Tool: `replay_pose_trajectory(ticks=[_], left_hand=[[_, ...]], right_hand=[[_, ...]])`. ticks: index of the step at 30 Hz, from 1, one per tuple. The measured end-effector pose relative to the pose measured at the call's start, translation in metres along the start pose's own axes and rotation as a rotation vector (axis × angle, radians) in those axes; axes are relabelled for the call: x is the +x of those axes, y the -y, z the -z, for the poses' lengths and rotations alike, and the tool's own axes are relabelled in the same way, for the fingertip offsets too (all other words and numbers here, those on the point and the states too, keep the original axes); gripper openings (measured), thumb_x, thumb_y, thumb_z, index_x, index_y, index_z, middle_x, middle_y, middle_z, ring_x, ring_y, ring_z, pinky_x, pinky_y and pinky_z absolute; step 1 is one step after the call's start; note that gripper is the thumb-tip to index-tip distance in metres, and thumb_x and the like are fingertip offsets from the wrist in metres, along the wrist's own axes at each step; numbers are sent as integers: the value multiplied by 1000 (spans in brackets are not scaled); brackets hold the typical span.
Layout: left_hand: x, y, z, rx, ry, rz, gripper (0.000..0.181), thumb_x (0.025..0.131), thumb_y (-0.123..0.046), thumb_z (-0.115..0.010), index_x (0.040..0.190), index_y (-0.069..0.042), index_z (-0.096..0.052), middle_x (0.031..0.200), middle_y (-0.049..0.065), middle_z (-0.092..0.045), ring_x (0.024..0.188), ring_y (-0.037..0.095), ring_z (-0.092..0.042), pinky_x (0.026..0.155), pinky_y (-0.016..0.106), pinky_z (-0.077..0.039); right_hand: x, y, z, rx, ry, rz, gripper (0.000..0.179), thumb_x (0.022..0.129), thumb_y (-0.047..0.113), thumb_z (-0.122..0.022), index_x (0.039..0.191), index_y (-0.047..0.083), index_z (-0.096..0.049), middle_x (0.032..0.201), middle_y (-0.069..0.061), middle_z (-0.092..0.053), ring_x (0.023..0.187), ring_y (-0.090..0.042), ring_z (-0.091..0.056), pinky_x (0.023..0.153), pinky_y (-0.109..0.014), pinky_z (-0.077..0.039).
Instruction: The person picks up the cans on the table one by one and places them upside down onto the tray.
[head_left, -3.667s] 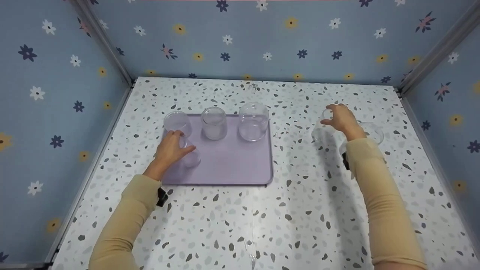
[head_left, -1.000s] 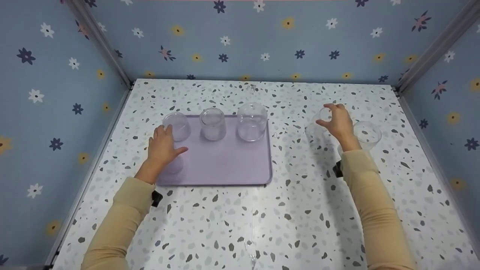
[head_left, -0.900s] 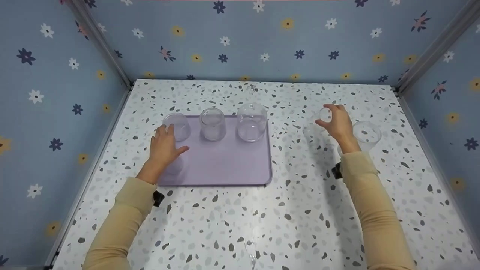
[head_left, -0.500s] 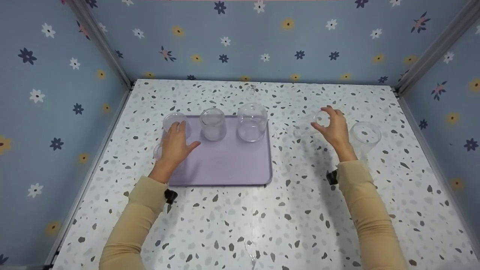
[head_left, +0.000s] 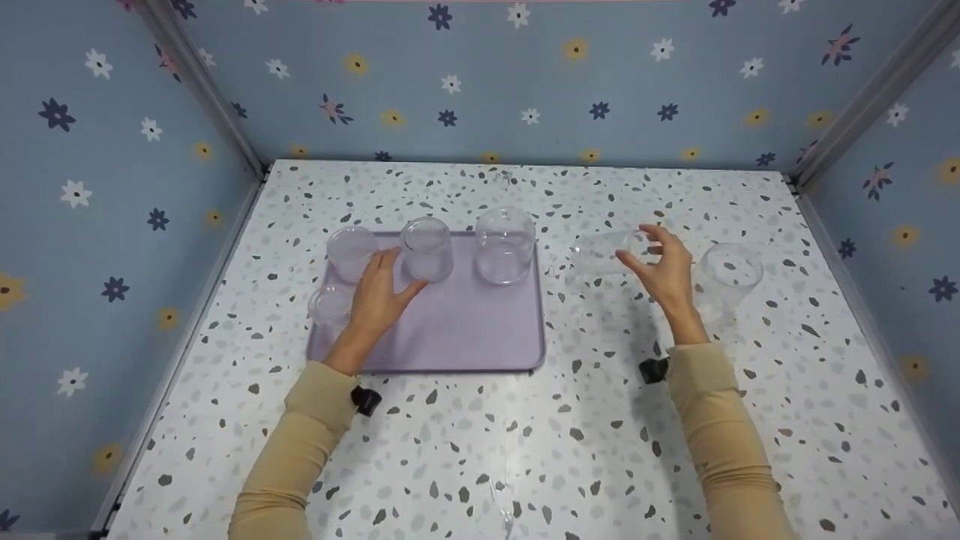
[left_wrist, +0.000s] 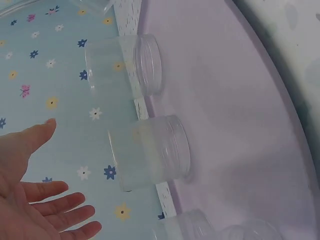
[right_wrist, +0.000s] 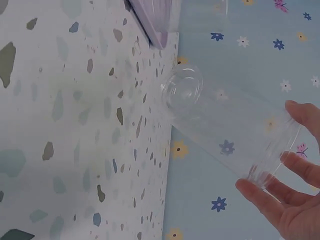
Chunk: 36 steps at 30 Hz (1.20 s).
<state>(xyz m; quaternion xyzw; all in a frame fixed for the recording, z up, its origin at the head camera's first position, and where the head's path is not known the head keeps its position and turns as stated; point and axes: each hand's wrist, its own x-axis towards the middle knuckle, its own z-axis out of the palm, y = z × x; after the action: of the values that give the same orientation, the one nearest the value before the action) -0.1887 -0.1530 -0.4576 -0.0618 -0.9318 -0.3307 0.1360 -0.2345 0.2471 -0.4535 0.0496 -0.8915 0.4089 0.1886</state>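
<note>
In the head view my left hand [head_left: 377,296] hovers over the lilac tray [head_left: 472,337], fingers spread and nothing in them. It is nearest a clear round jar [head_left: 427,251] in the middle of the tray's back row. To that jar's left stands another clear jar [head_left: 351,251], and a bigger one [head_left: 505,247] is at the right. A small clear jar [head_left: 330,304] sits at the tray's left edge. My right hand [head_left: 667,270] grips a tall clear jar [right_wrist: 225,125] by its rim, with thumb and fingers around it. That jar leans onto its side, base pointing left.
On the speckled table [head_left: 600,450], right of my right hand, stands a clear wide-rimmed jar [head_left: 733,270], with other clear plastic partly hidden beside the wrist. Flower-patterned panels [head_left: 487,82] wall in the back and both sides.
My left hand has let go of the small jar at the tray's left edge and moved right. My right hand has come left and nearer, tipping its jar further sideways.
</note>
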Motion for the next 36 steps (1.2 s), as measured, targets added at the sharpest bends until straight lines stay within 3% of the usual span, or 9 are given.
replay_pose_trajectory(ticks=[13,16,20,23,29,31,32,36], left_hand=[[2,-17,-30,-170,-80,-21,51,80,-25,-66,119,4,-50,116,18,-51,110,28,-46,95,35,-33],[2,-18,-36,-200,-99,-37,50,81,-26,-65,118,4,-51,115,17,-51,110,28,-46,95,34,-34],[2,-20,-42,-236,-113,-49,48,83,-27,-63,117,5,-51,115,17,-51,110,27,-45,94,35,-34],[1,-22,-46,-265,-116,-56,46,85,-28,-59,116,6,-52,114,17,-52,110,27,-46,94,35,-34],[-1,-27,-52,-326,-110,-77,43,89,-26,-53,117,6,-51,116,18,-52,112,27,-45,96,34,-32],[-2,-30,-54,-349,-100,-73,44,90,-27,-51,118,6,-50,118,18,-51,113,27,-45,97,34,-31],[-3,-31,-55,-360,-93,-70,44,91,-28,-50,119,6,-50,119,17,-50,113,26,-44,97,34,-31],[-5,-35,-59,-393,-80,-79,48,91,-33,-48,121,4,-49,119,16,-50,113,25,-45,94,34,-34]], right_hand=[[-21,14,-6,210,-38,-35,48,74,26,-71,115,5,-56,104,-14,-58,87,-27,-59,75,-38,-48],[-25,19,-7,249,-35,-36,47,75,24,-71,116,5,-56,104,-15,-58,88,-29,-59,72,-31,-49],[-33,42,-4,294,-40,-21,42,78,12,-68,116,-2,-55,103,-21,-57,87,-34,-58,69,-20,-47],[-36,44,-9,336,-47,-6,40,78,5,-66,115,-5,-54,101,-25,-57,86,-35,-58,69,-16,-46],[-40,31,-22,384,-26,-18,38,80,15,-65,113,-1,-57,102,-23,-58,85,-31,-59,69,-20,-48],[-43,30,-25,444,-7,-30,37,81,19,-65,113,1,-57,102,-22,-58,85,-30,-59,67,-25,-49],[-41,13,-34,505,13,-27,38,81,22,-64,113,2,-57,103,-21,-58,85,-29,-60,66,-27,-50],[-43,-10,-50,670,63,-37,39,80,23,-65,115,8,-57,103,-17,-59,82,-24,-61,61,-30,-52]])
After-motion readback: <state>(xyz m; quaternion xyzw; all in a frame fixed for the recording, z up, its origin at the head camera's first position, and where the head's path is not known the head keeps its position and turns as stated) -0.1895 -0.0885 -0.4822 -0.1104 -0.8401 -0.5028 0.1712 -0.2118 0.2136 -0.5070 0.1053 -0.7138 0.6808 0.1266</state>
